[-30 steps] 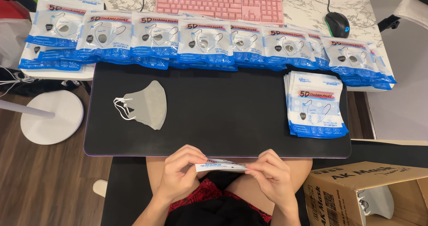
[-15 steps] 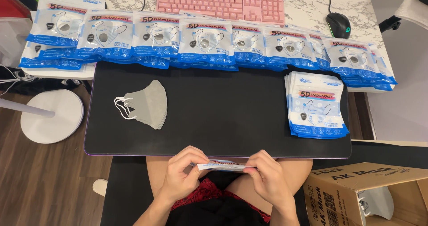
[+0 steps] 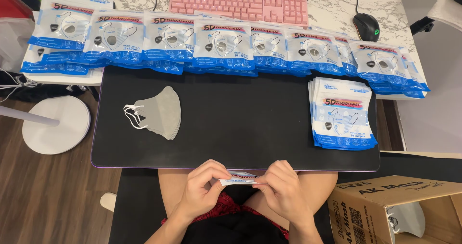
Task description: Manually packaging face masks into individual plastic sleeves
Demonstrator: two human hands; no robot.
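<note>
Below the near edge of the black mat [image 3: 240, 123], over the lap: left hand [image 3: 204, 186] and right hand [image 3: 284, 191], fingers curled, pinching opposite ends of one flat white-and-blue pouch [image 3: 240, 179] held edge-on between them. Right of the grip, an open cardboard box [image 3: 385, 210] holding a grey bag. Beyond the grip: a stack of grey masks [image 3: 161, 111], a pile of pouches [image 3: 342, 114], a row of filled pouches [image 3: 221, 46].

A home desk used as a packing station: a marble-patterned desktop [image 3: 337, 8] carrying a pink keyboard [image 3: 239, 2] and computer mouse [image 3: 366, 26], wood flooring [image 3: 43, 196], and rows of bagged face masks [image 3: 216, 49] along the black mat's [image 3: 240, 123] far edge.
</note>
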